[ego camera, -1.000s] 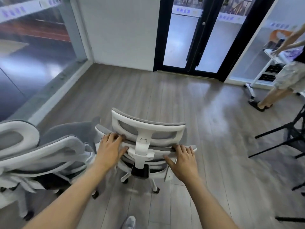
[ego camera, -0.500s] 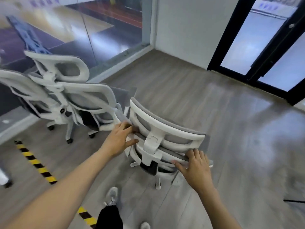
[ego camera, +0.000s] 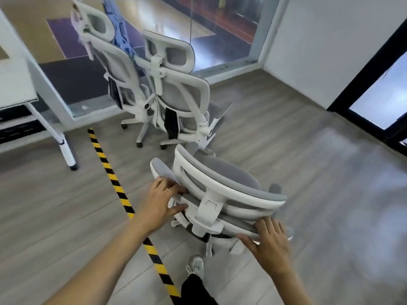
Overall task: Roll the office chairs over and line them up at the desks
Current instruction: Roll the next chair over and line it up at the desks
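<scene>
A white-framed office chair (ego camera: pixel 222 190) with grey mesh stands right in front of me, its back toward me. My left hand (ego camera: pixel 161 200) grips the left end of the backrest's top edge, fingers curled over it and thumb underneath. My right hand (ego camera: pixel 269 241) holds the right end of the same edge in the same way. Two more matching chairs, one nearer (ego camera: pixel 176 93) and one behind it (ego camera: pixel 108 51), stand close together by the glass wall. A white desk (ego camera: pixel 15 84) sits at the far left.
A yellow-and-black tape strip (ego camera: pixel 114 183) runs across the wooden floor from the glass wall toward my feet. The desk's white leg (ego camera: pixel 66 150) stands left of the tape. A dark-framed door (ego camera: pixel 378 84) is at the right. Open floor lies to the right.
The view has swung left and the chair in my hands has turned with it toward the two parked chairs. The desk and tape strip have come into view. Both hands keep their grip.
</scene>
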{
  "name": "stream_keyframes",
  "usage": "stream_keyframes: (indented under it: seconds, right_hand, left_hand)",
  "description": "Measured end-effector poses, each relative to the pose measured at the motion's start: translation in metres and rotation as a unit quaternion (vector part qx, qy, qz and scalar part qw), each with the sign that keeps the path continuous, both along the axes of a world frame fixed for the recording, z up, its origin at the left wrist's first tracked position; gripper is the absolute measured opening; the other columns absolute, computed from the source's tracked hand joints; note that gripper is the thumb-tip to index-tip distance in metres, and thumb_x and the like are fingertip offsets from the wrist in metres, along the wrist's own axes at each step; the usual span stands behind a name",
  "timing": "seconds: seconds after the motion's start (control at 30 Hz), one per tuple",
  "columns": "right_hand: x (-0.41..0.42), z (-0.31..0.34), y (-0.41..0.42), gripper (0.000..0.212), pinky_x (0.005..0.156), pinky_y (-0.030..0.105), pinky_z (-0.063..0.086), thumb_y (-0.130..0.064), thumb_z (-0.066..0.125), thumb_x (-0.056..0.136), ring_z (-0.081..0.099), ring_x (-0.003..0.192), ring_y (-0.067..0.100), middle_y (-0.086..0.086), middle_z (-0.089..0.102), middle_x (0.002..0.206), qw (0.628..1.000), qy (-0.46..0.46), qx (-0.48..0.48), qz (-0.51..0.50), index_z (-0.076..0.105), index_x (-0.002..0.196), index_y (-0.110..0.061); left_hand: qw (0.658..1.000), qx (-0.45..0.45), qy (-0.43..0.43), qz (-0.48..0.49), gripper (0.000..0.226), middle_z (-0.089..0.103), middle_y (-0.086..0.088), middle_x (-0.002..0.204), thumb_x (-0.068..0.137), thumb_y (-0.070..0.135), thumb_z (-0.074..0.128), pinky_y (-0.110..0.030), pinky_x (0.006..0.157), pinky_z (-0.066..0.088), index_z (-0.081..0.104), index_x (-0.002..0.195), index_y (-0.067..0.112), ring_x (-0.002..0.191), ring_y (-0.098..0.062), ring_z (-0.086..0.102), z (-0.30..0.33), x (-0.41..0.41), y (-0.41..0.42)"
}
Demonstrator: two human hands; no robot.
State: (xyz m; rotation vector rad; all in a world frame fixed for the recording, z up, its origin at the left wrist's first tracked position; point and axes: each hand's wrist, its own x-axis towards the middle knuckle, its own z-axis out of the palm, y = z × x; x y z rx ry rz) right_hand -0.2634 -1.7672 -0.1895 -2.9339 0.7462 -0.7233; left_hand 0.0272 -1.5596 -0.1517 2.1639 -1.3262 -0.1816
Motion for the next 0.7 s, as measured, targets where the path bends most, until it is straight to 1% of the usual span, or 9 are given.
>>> stream_keyframes:
  seconds: [0.13,0.23,0.3,0.4,0.47,0.53,0.57,0.63,0.7]
  right_hand:
    - [-0.006,0.005,0.053,0.053,0.075,0.039,0.043,-0.061,0.075,0.078,0.054,0.077,0.028,0.001,0.055,0.083,0.998,-0.005,0.026,0.052,0.06,0.084,-0.011]
    - [0.0,0.011,0.089,0.052,0.078,0.039,0.044,-0.064,0.068,0.08,0.054,0.083,0.025,-0.002,0.058,0.088,0.994,-0.035,0.056,0.083,0.063,0.091,-0.014]
    - [0.006,0.012,0.113,0.052,0.087,0.04,0.047,-0.065,0.065,0.082,0.056,0.092,0.024,-0.002,0.062,0.096,0.99,-0.033,0.079,0.108,0.065,0.097,-0.015]
    - [0.026,0.007,0.149,0.05,0.106,0.046,0.041,-0.059,0.071,0.08,0.059,0.106,0.022,-0.001,0.066,0.106,0.981,-0.053,0.101,0.159,0.068,0.102,-0.014]
    - [0.047,0.003,0.174,0.048,0.108,0.053,0.039,-0.055,0.074,0.079,0.06,0.11,0.022,0.0,0.067,0.109,0.972,-0.053,0.115,0.197,0.069,0.103,-0.014]
    - [0.073,-0.001,0.202,0.048,0.108,0.057,0.037,-0.055,0.074,0.08,0.062,0.11,0.023,0.0,0.067,0.108,0.962,-0.051,0.12,0.238,0.07,0.104,-0.013]
    - [0.082,-0.001,0.211,0.048,0.109,0.057,0.036,-0.054,0.074,0.08,0.062,0.109,0.023,0.0,0.066,0.108,0.958,-0.05,0.126,0.252,0.07,0.104,-0.012]
    - [0.117,-0.001,0.252,0.047,0.111,0.057,0.035,-0.053,0.075,0.08,0.061,0.11,0.023,0.0,0.066,0.108,0.94,-0.047,0.143,0.305,0.069,0.104,-0.013]
    - [0.133,-0.001,0.267,0.047,0.113,0.056,0.032,-0.054,0.074,0.081,0.06,0.113,0.023,-0.001,0.065,0.11,0.935,-0.03,0.153,0.32,0.069,0.106,-0.013]
  left_hand:
    - [0.997,0.001,-0.026,0.073,0.046,0.05,0.011,0.106,0.084,0.063,0.055,-0.033,0.1,0.038,0.066,0.114,0.03,0.11,-0.02,0.042,-0.002,-0.038,0.09]
    - [0.991,0.002,-0.028,0.127,0.037,0.053,0.008,0.11,0.087,0.054,0.053,-0.042,0.098,0.045,0.063,0.117,0.034,0.111,-0.024,0.046,-0.006,-0.066,0.152]
    - [0.986,0.014,-0.029,0.161,0.033,0.052,0.008,0.109,0.087,0.053,0.054,-0.042,0.097,0.045,0.061,0.116,0.037,0.11,-0.024,0.047,-0.009,-0.078,0.194]
    - [0.975,0.021,-0.04,0.217,0.032,0.053,0.009,0.111,0.088,0.058,0.055,-0.037,0.1,0.04,0.061,0.114,0.04,0.111,-0.024,0.049,-0.017,-0.092,0.256]
    - [0.963,0.016,-0.04,0.266,0.033,0.054,0.01,0.111,0.09,0.061,0.054,-0.036,0.102,0.038,0.062,0.114,0.04,0.111,-0.023,0.05,-0.018,-0.103,0.294]
    - [0.945,0.006,-0.038,0.325,0.036,0.054,0.008,0.108,0.089,0.062,0.053,-0.037,0.098,0.041,0.065,0.113,0.037,0.109,-0.024,0.049,-0.018,-0.111,0.331]
    - [0.938,0.001,-0.041,0.345,0.037,0.053,0.008,0.107,0.089,0.061,0.053,-0.037,0.096,0.043,0.066,0.113,0.036,0.108,-0.024,0.048,-0.017,-0.113,0.342]
    - [0.915,0.009,-0.035,0.403,0.039,0.053,0.006,0.106,0.089,0.061,0.053,-0.039,0.095,0.044,0.067,0.113,0.034,0.107,-0.026,0.049,-0.015,-0.113,0.39]
    - [0.911,0.018,-0.032,0.411,0.043,0.053,0.006,0.107,0.089,0.065,0.051,-0.04,0.098,0.042,0.066,0.114,0.034,0.108,-0.027,0.049,-0.015,-0.11,0.409]
